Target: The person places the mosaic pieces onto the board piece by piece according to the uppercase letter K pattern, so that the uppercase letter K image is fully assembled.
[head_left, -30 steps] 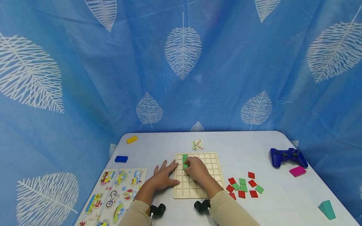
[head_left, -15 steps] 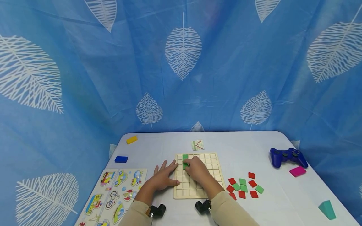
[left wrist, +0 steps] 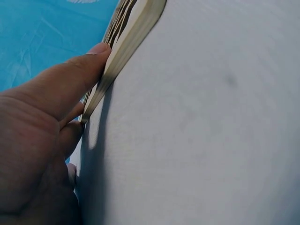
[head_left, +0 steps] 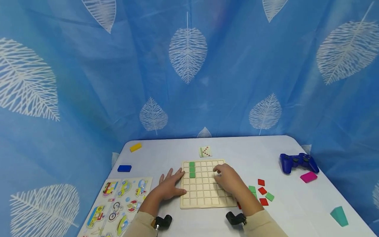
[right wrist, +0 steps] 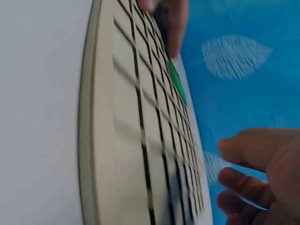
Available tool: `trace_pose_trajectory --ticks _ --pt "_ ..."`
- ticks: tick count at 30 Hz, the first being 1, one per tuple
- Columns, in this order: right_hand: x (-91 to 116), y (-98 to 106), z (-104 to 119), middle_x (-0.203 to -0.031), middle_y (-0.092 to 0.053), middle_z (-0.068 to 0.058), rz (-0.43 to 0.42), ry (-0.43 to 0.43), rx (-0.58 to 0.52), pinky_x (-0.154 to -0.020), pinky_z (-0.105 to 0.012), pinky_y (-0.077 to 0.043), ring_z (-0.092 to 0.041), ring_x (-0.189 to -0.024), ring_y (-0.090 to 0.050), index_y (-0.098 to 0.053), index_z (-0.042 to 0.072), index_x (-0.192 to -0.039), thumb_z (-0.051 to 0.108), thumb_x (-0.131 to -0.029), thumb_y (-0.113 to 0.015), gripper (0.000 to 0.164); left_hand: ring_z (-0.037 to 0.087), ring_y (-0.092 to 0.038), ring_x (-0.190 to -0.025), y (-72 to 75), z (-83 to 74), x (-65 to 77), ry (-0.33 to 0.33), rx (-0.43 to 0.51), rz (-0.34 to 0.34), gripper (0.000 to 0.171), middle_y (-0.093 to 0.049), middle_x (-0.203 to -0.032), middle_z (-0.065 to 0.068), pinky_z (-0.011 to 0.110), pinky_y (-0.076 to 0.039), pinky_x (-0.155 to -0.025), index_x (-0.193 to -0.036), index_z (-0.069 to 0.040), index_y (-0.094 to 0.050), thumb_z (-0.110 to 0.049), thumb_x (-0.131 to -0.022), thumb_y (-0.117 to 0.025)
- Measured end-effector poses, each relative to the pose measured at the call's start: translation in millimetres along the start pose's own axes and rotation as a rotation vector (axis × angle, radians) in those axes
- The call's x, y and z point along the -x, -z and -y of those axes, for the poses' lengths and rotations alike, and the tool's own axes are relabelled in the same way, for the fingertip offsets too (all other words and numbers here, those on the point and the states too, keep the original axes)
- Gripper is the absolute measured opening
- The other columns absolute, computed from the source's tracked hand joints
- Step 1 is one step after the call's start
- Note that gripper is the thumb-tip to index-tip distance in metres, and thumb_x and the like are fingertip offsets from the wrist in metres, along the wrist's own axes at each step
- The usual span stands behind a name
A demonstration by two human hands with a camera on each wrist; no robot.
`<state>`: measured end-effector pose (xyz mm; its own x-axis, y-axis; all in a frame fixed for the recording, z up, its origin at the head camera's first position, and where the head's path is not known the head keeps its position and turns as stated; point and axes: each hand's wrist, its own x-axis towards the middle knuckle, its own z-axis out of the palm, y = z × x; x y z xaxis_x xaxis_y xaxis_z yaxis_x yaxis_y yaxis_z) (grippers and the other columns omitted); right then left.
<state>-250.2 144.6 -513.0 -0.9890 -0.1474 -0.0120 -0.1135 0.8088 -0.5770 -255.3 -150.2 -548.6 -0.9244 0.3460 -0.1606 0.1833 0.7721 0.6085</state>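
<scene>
A wooden grid board point(head_left: 207, 206) lies on the white table, with green square tiles point(head_left: 192, 169) set in three cells of its second column from the left. My left hand point(head_left: 168, 188) is spread at the board's left edge, its thumb and fingertips touching the frame. My right hand point(head_left: 229, 179) hovers over the board's right side. In the right wrist view its thumb and fingers point(right wrist: 241, 183) are loosely bent and apart, with nothing between them. Loose red tiles point(head_left: 262, 191) and green tiles point(head_left: 269, 196) lie right of the board, some hidden behind my right forearm.
Behind the board lies a small pattern card point(head_left: 205, 151). At left are a picture puzzle point(head_left: 121, 197), a blue block point(head_left: 124, 168) and a yellow block point(head_left: 136, 147). A game controller point(head_left: 299, 162), a pink block point(head_left: 309, 177) and a teal block point(head_left: 339, 216) lie at right.
My right hand has left the green tiles and moved right across the board, uncovering three of them in a column. My left hand stays at the board's edge. The head view has shifted slightly.
</scene>
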Motion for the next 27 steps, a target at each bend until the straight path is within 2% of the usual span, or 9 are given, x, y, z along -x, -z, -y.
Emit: trace_pose_trajectory --ticks 3,6,9,11,14,18,21,24,27 --pt "16 22 -26 -0.114 -0.068 -0.007 0.041 -0.08 0.069 -0.086 -0.046 -0.058 -0.022 -0.097 -0.062 -0.074 0.012 -0.119 0.014 -0.094 -0.075 0.024 0.039 -0.003 -0.163 0.4 -0.2 2.4 0.003 0.002 0.004 0.09 -0.028 -0.173 0.001 0.068 0.007 -0.126 -0.162 -0.02 -0.043 -0.042 -0.086 -0.085" --pt "30 43 -56 -0.115 -0.069 -0.009 0.088 -0.153 0.125 -0.089 -0.051 -0.058 -0.024 -0.096 -0.061 -0.074 0.012 -0.117 0.014 -0.093 -0.076 0.024 0.039 -0.003 -0.163 0.3 -0.2 2.6 -0.002 0.007 0.011 0.089 -0.028 -0.173 0.001 0.068 0.007 -0.126 -0.162 -0.02 -0.043 -0.042 -0.086 -0.085" --pt "39 57 -81 -0.114 -0.069 -0.009 0.132 -0.207 0.137 -0.096 -0.057 -0.056 -0.025 -0.099 -0.062 -0.075 0.013 -0.111 0.013 -0.092 -0.077 0.019 0.039 -0.003 -0.163 0.3 0.2 2.0 -0.005 0.011 0.013 0.089 -0.028 -0.173 0.001 0.068 0.007 -0.126 -0.161 -0.019 -0.043 -0.043 -0.086 -0.085" --pt "41 61 -92 -0.109 -0.069 -0.007 0.153 -0.219 0.125 -0.095 -0.057 -0.055 -0.025 -0.097 -0.06 -0.074 0.014 -0.105 0.013 -0.092 -0.077 0.014 0.038 -0.003 -0.164 0.0 0.9 1.3 -0.001 0.004 0.012 0.089 -0.027 -0.173 0.0 0.068 0.007 -0.126 -0.162 -0.02 -0.043 -0.044 -0.086 -0.084" --pt "40 64 -101 -0.101 -0.066 -0.005 0.153 -0.212 0.099 -0.089 -0.051 -0.056 -0.023 -0.092 -0.058 -0.073 0.016 -0.098 0.013 -0.092 -0.077 0.008 0.039 -0.003 -0.163 0.7 2.0 -0.2 -0.007 0.001 0.007 0.089 -0.028 -0.173 0.001 0.069 0.006 -0.126 -0.161 -0.019 -0.043 -0.044 -0.086 -0.084" --pt "39 62 -104 -0.097 -0.064 -0.004 0.122 -0.198 0.087 -0.081 -0.045 -0.056 -0.022 -0.087 -0.056 -0.073 0.015 -0.099 0.014 -0.094 -0.076 0.007 0.039 -0.003 -0.163 1.2 3.6 -2.1 -0.014 0.004 0.008 0.089 -0.028 -0.173 0.001 0.068 0.007 -0.126 -0.161 -0.019 -0.043 -0.044 -0.086 -0.084" --pt "39 63 -105 -0.102 -0.065 -0.006 0.124 -0.203 0.087 -0.085 -0.048 -0.058 -0.023 -0.09 -0.058 -0.073 0.012 -0.105 0.016 -0.095 -0.076 0.011 0.038 -0.003 -0.163 0.3 4.3 -2.2 -0.015 0.01 0.009 0.09 -0.028 -0.173 0.001 0.068 0.007 -0.126 -0.161 -0.02 -0.043 -0.044 -0.086 -0.085" --pt "39 66 -105 -0.109 -0.067 -0.008 0.154 -0.207 0.078 -0.094 -0.056 -0.056 -0.024 -0.098 -0.06 -0.074 0.01 -0.11 0.014 -0.092 -0.077 0.02 0.039 -0.003 -0.163 -1.0 4.8 -1.4 -0.012 0.013 0.005 0.091 -0.029 -0.173 0.001 0.069 0.007 -0.126 -0.161 -0.02 -0.043 -0.045 -0.085 -0.085" --pt "39 68 -107 -0.111 -0.067 -0.008 0.174 -0.193 0.078 -0.096 -0.058 -0.054 -0.024 -0.1 -0.06 -0.074 0.009 -0.111 0.01 -0.088 -0.079 0.023 0.039 -0.003 -0.163 -1.2 4.6 -0.6 -0.006 0.019 0.001 0.091 -0.029 -0.173 0.001 0.068 0.007 -0.126 -0.161 -0.02 -0.043 -0.044 -0.084 -0.086"
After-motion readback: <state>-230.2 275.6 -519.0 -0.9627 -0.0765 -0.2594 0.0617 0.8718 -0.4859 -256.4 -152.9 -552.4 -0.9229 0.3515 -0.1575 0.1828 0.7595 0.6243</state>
